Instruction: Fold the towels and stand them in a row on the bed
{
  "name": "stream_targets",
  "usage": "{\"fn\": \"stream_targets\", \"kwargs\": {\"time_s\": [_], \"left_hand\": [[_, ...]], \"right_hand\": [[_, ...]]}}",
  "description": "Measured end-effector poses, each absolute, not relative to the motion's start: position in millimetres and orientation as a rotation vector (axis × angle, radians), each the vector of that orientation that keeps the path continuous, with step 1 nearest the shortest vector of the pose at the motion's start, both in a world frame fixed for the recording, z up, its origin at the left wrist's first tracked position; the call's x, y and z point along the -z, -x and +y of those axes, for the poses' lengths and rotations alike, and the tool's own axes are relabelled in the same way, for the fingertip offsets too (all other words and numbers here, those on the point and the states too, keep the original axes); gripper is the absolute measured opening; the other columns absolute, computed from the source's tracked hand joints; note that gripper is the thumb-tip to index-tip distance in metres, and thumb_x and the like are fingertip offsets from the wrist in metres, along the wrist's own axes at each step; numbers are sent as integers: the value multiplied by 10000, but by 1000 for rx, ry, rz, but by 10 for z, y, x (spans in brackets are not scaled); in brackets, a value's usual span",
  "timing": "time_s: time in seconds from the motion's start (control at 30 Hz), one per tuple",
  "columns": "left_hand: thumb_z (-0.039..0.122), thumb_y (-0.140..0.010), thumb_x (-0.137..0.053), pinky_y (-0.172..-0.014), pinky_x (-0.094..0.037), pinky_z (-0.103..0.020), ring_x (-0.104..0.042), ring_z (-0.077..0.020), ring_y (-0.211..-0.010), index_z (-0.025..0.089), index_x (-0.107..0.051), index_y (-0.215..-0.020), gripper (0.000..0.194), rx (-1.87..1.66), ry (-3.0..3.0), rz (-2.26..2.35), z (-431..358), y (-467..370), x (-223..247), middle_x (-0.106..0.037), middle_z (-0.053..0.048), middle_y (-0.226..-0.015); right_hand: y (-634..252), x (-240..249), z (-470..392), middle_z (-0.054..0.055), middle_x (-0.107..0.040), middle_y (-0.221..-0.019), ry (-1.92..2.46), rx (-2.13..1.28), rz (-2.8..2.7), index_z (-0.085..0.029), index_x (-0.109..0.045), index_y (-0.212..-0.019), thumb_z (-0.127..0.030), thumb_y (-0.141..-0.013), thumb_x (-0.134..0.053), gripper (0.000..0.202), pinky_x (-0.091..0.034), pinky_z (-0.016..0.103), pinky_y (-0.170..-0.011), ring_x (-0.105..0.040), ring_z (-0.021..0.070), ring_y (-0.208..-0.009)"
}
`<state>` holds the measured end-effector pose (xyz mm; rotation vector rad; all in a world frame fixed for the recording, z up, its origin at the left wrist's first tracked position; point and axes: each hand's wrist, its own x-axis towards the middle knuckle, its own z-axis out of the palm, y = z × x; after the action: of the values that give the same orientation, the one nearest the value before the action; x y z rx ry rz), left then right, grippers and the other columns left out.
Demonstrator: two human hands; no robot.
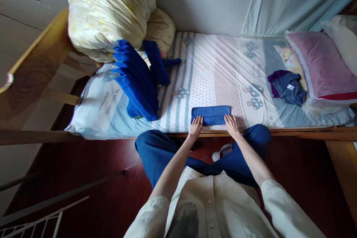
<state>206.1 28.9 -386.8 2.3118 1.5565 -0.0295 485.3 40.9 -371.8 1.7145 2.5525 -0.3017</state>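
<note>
A blue towel [211, 112], folded into a flat strip, lies near the front edge of the bed, with a crease running along its length. My left hand [195, 127] is at its near left corner, fingers bent over the cloth. At the near right corner my right hand [232, 124] has its fingers on the towel in the same way. Both thumbs are mostly hidden. Further left, a row of folded blue towels [136, 80] leans in a slanting stack, and another loose blue cloth [158, 61] is behind it.
A large yellow bedding bundle [108, 11] rises at the back left. Crumpled purple and grey-blue cloths [290, 86] lie beside a pink pillow [323, 63] on the right. A wooden rail [301, 132] edges the bed. White headphones [221, 152] show between my legs.
</note>
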Motion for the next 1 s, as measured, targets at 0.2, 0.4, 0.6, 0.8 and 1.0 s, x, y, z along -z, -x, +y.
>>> {"fn": "stream_targets", "kwargs": {"time_s": [0.2,0.4,0.6,0.8,1.0], "left_hand": [[23,-871,-408,-1216,-318,-581,-427,-328,-1478,122,-356,-1579,717,66,-2322,1551,431,-2007,3882,-471,-248,-1550],[-12,-815,-499,-1201,-383,-439,-462,-295,-1458,158,-491,-1499,705,179,-2341,1387,278,-1822,3844,-480,-208,-1559],[-31,-802,-506,-1127,-464,-347,-545,-250,-1389,201,-593,-1414,660,211,-2259,1374,317,-1772,3696,-544,-139,-1524],[136,-872,-587,-1063,-511,-331,-664,-257,-1229,245,-682,-1321,471,-9,-1859,1524,524,-1575,3591,-721,-73,-1302],[295,-895,-634,-969,-547,-323,-718,-250,-1086,183,-697,-1207,337,-315,-1476,1787,539,-1508,3608,-782,-75,-1078]], "right_hand": [[-4807,3731,551,202,-602,-1454,-1711,300,2468,-105,-590,-1429,-41,-940,-427,519,-351,464,-1191,-542,283,-1380],[-4977,3684,375,137,-714,-1311,-1588,484,2509,-202,-649,-1386,-36,-899,-447,553,-383,451,-1146,-670,276,-1188],[-4988,3567,412,137,-782,-1129,-1669,621,2394,-221,-702,-1340,-71,-871,-552,515,-449,409,-1090,-720,303,-1086],[-5033,3468,591,112,-783,-1136,-1891,813,2274,-238,-745,-1263,-210,-915,-640,364,-541,365,-944,-727,304,-1074],[-5052,3535,654,114,-768,-1133,-2207,1108,2156,-195,-681,-1298,-294,-931,-656,381,-545,355,-930,-721,259,-1049]]}}
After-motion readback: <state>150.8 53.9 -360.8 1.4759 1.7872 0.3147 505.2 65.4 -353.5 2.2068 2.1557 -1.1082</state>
